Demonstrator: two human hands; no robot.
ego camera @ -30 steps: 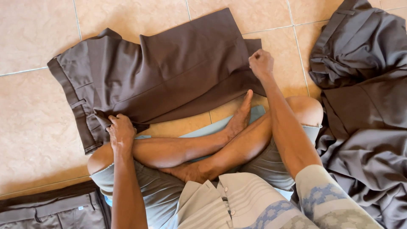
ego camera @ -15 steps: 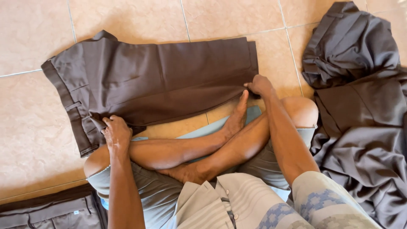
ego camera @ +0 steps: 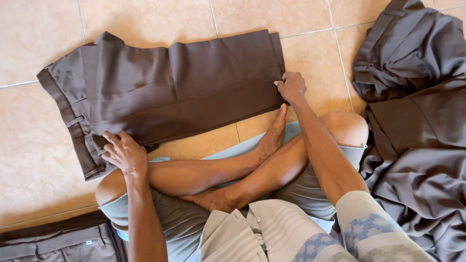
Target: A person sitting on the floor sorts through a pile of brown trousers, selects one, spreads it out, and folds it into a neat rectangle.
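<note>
A pair of dark brown trousers lies folded flat on the tiled floor in front of my crossed legs, waistband to the left. My left hand rests with fingers spread on the waistband corner nearest me, pressing it down. My right hand pinches the folded edge of the trouser legs at the right end, by my foot.
A heap of crumpled dark brown garments lies on the floor to my right, touching my knee. More folded brown trousers sit at the bottom left beside my left knee. Beige floor tiles surround everything.
My right hand pulled the trouser legs' end toward me and to the right, flattening the fold. The left hand stayed on the waistband.
</note>
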